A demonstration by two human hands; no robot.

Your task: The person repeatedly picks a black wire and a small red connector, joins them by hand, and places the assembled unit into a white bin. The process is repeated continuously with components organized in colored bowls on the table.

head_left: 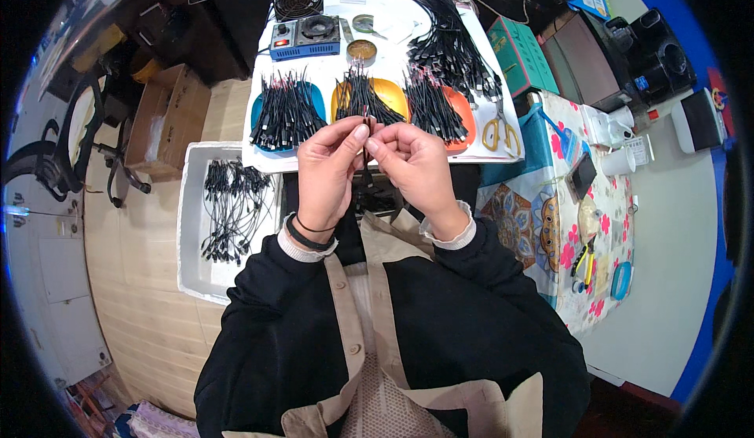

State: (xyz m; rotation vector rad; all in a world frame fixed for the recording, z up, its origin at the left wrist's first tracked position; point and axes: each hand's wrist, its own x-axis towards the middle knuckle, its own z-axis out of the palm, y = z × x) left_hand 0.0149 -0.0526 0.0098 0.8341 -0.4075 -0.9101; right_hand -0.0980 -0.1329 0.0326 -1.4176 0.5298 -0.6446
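My left hand (330, 167) and my right hand (412, 163) meet in front of my chest, thumbs and fingers pinched on a thin black cable (367, 172). Its wire end, with small pale and reddish tips, sticks up between the fingertips; the lower part hangs beneath my hands. Just beyond, bundles of short black cables lie on a blue plate (318, 102), a yellow plate (390, 92) and an orange plate (463, 104). Many of those cables show reddish bare wire ends pointing away from me. The fingers hide part of the held cable.
Behind the plates sit a blue heating unit (305, 39) and a round tin (361, 51). Yellow-handled scissors (501, 133) lie at the table's right edge, below a large cable bundle (452, 37). A white bin (188, 226) of cables stands lower left; a flowered table (577, 281) is right.
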